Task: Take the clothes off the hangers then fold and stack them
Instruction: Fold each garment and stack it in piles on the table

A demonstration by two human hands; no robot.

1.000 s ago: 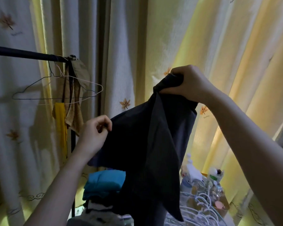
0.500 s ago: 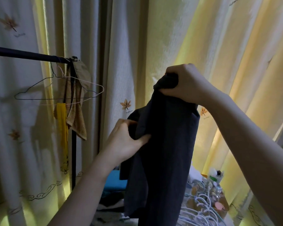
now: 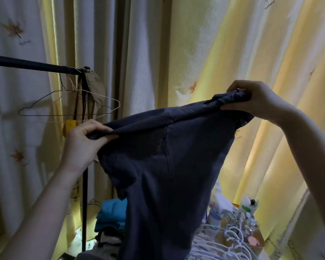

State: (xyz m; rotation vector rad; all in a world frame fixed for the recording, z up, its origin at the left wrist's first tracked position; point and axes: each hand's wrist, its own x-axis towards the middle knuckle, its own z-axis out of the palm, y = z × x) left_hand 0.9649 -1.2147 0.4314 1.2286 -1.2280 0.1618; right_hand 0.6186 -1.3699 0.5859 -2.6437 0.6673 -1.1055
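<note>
A dark navy garment (image 3: 167, 166) hangs spread out in front of me, held by its top edge. My left hand (image 3: 83, 141) pinches the left end of that edge. My right hand (image 3: 257, 100) grips the right end, held higher. The cloth drapes down to the bottom of the view and hides part of what lies below. Two empty wire hangers (image 3: 68, 107) hang on the dark rail (image 3: 32, 65) at the left. A folded blue garment (image 3: 113, 214) tops a stack of clothes low in the middle.
Pale curtains (image 3: 204, 44) with leaf prints fill the background. A tan cloth (image 3: 94, 91) and a yellow item (image 3: 69, 126) hang by the rack's upright post (image 3: 84, 203). White plastic hangers (image 3: 223, 244) lie piled at the lower right beside bottles and small items (image 3: 246, 209).
My hands have drawn apart: the left moved left and the right moved right, stretching the bunched garment's top edge out wide between them.
</note>
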